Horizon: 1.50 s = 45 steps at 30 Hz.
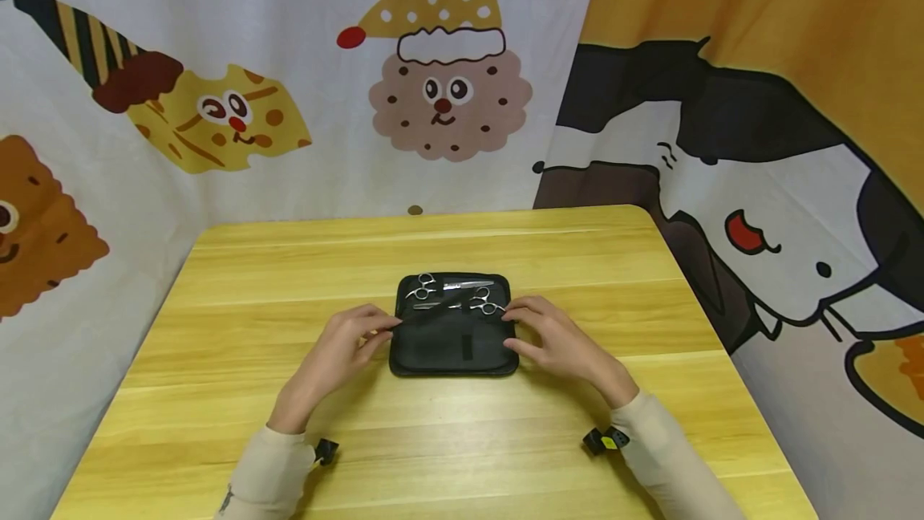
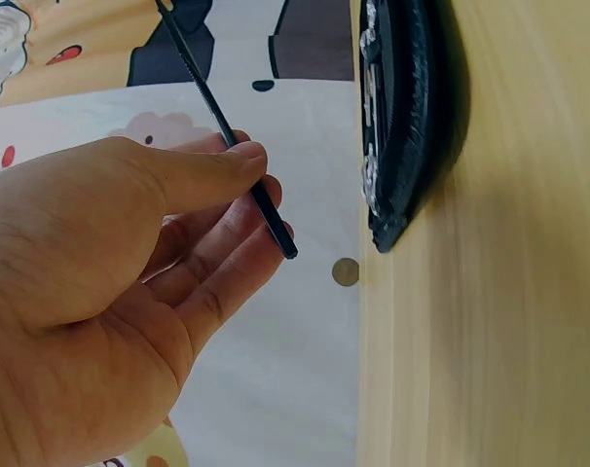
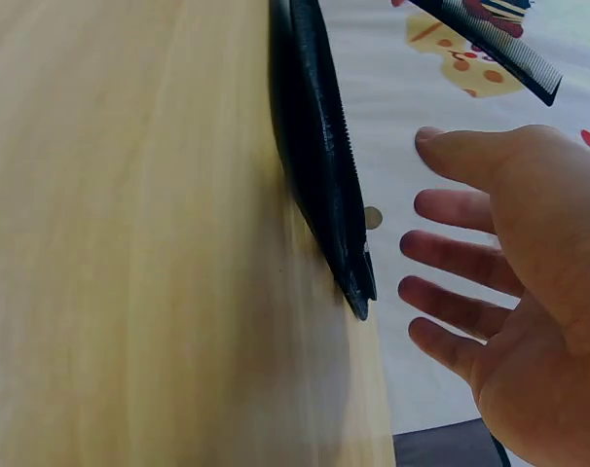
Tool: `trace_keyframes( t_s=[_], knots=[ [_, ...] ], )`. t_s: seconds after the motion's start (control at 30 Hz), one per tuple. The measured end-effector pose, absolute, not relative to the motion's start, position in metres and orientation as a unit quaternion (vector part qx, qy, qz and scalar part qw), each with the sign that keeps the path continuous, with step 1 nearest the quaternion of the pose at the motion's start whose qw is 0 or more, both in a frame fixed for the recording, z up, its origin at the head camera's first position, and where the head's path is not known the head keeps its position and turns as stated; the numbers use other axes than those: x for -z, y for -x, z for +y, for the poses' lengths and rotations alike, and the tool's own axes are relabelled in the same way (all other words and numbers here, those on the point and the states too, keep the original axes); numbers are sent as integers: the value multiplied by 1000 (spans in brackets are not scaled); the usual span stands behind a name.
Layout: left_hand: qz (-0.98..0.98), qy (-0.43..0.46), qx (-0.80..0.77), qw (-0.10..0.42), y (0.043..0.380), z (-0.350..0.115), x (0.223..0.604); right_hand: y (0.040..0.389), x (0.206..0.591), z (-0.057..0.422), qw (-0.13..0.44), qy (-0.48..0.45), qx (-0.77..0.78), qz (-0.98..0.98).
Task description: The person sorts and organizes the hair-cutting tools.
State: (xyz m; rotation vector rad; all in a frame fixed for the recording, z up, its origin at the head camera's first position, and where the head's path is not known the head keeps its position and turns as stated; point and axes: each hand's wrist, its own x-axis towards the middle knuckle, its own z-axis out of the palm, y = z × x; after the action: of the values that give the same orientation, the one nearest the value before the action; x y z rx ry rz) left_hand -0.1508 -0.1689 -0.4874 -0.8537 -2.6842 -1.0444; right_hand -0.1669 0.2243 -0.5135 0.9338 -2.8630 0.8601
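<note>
Between thumb and fingers, my left hand point(image 1: 345, 345) pinches one end of a slim black comb point(image 2: 214, 109). Its fine teeth show in the right wrist view, where the comb point(image 3: 504, 56) slants across the top. In the head view it overlaps an open black zip case point(image 1: 431, 353) lying on the table. Two pairs of silver scissors lie in the case's far half, one pair point(image 1: 471, 285) behind the other pair point(image 1: 433, 306). My right hand point(image 1: 554, 337) is at the case's right edge, fingers spread and holding nothing.
The case rests on a yellow wood-grain table point(image 1: 447, 432), around its middle. Behind the far table edge hangs a white curtain point(image 1: 274, 22) with cartoon prints, and an orange and black print is on the right. Small black devices sit at both wrists.
</note>
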Motion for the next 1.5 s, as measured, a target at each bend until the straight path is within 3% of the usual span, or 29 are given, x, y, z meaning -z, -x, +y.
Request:
trace_keyframes(
  t_s=[0.23,0.6,0.9,1.5],
  knots=[
    [-900,290,315,84,147,-179,491,162,517,226,14,-338,-215,-916],
    [-924,269,266,50,140,-189,493,159,521,224,-2,-338,-201,-919],
    [-931,280,223,74,136,-196,493,158,524,223,-3,-338,-178,-924],
    [-935,289,204,38,133,-206,489,159,524,221,-12,-332,-181,-926]
  ],
)
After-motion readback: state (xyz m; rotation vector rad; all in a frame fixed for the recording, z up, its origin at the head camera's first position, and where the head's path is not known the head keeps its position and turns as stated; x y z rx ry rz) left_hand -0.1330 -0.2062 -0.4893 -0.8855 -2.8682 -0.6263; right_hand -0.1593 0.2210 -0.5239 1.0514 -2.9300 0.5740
